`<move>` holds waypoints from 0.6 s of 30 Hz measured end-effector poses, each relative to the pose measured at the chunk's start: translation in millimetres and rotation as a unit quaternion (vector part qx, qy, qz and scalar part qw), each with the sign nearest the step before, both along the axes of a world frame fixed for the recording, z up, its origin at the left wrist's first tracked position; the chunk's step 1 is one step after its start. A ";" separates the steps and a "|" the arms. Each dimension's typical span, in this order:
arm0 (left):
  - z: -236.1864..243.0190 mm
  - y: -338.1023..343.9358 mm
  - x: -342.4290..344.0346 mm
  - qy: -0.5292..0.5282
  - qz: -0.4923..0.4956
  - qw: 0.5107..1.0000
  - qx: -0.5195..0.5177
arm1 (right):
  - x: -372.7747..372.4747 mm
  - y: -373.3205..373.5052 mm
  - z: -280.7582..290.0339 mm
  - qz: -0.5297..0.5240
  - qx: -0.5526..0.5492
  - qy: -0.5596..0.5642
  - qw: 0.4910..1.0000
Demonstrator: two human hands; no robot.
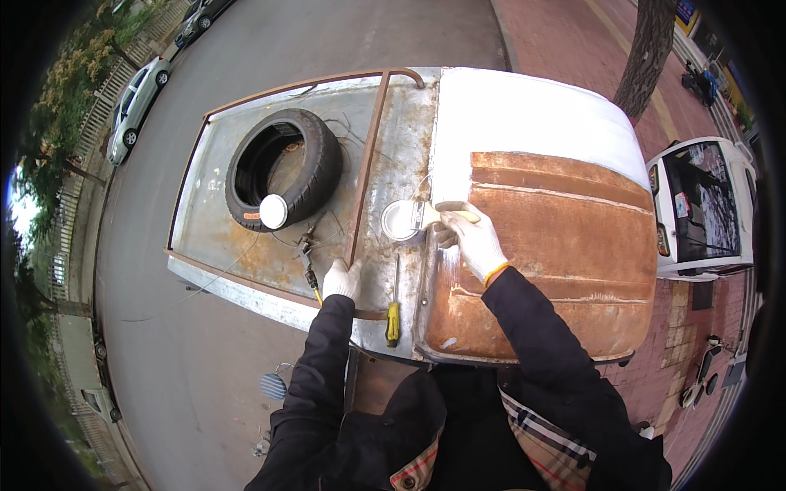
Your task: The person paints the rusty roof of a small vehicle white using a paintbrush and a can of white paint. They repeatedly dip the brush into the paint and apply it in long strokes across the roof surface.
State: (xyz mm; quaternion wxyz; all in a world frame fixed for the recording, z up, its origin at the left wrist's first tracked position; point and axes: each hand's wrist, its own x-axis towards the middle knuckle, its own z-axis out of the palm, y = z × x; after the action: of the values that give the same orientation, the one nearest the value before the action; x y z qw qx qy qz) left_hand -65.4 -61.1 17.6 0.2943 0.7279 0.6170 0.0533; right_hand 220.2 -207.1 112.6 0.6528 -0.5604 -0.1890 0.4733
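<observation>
My gloved right hand (468, 239) grips a paintbrush (435, 214), its bristles over an open can of white paint (395, 226). My gloved left hand (341, 277) grasps the rusty rail (370, 164) across a metal roof. A yellow-handled screwdriver (393, 325) lies below the can, and a wired metal tool or fitting (308, 266) lies left of my left hand. The adjoining roof section has a white-painted part (524, 106) at the back and bare brown rust (565, 237) nearer me.
A tire (315, 155) with a white lid (273, 211) on it lies on the roof's left. A street with parked cars (135, 106) runs left. A tree trunk (643, 57), a white vehicle (704, 204) and paving (548, 37) are on the right.
</observation>
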 end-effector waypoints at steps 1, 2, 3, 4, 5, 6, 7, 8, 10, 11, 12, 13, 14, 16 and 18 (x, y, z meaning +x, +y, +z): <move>-3.3 1.9 -0.2 -0.005 0.000 1.000 0.006 | -1.3 0.6 -1.9 0.004 -0.009 -0.008 1.000; -7.6 3.2 -2.2 -0.013 0.005 1.000 0.011 | -2.3 0.3 -4.0 0.015 -0.012 0.001 1.000; -14.2 7.4 -4.5 -0.030 0.001 1.000 0.006 | -2.1 -0.5 -6.3 0.000 -0.038 0.002 0.999; -21.7 10.7 -11.5 -0.048 0.001 0.999 -0.007 | -1.5 -2.7 -8.3 -0.017 -0.041 0.017 0.999; -28.4 16.0 -18.6 -0.092 0.037 0.992 -0.078 | -0.1 -4.4 -9.7 -0.023 -0.036 0.010 0.999; -35.0 23.0 -26.7 -0.144 0.071 0.976 -0.148 | 1.7 -7.2 -10.6 -0.021 -0.021 -0.005 1.000; -41.9 29.7 -33.3 -0.136 0.047 0.983 -0.113 | 3.7 -9.0 -10.6 -0.024 -0.021 -0.016 0.999; -47.7 35.7 -39.3 -0.139 0.038 0.985 -0.098 | 6.2 -10.8 -9.8 -0.031 -0.012 -0.012 0.999; -55.0 46.2 -47.9 -0.258 0.156 0.941 -0.155 | 9.8 -12.4 -6.8 -0.039 0.021 0.013 0.999; -56.2 48.9 -50.6 -0.322 0.221 0.901 -0.189 | 10.9 -12.7 -4.7 -0.046 0.019 0.008 0.999; -56.6 48.1 -51.2 -0.388 0.288 0.849 -0.213 | 11.6 -12.1 -2.4 -0.050 0.032 0.015 0.998; -55.6 47.1 -51.3 -0.414 0.306 0.836 -0.190 | 11.9 -11.7 -0.1 -0.053 0.044 0.024 0.997; -52.6 46.9 -52.7 -0.469 0.299 0.806 -0.204 | 11.7 -10.7 2.0 -0.058 0.047 0.031 0.997; -46.2 46.1 -54.5 -0.477 0.290 0.804 -0.205 | 11.2 -9.8 5.6 -0.056 0.064 0.056 0.995; -44.3 44.4 -50.9 -0.498 0.304 0.782 -0.220 | 10.6 -10.0 8.1 -0.046 0.072 0.054 0.995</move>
State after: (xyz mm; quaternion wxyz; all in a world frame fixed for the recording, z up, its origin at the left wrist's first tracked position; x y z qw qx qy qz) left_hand -116.3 -16.7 -26.7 0.6813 0.2905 0.5687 0.3577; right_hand 230.8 -217.2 120.7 0.7218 -0.4940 -0.1610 0.4572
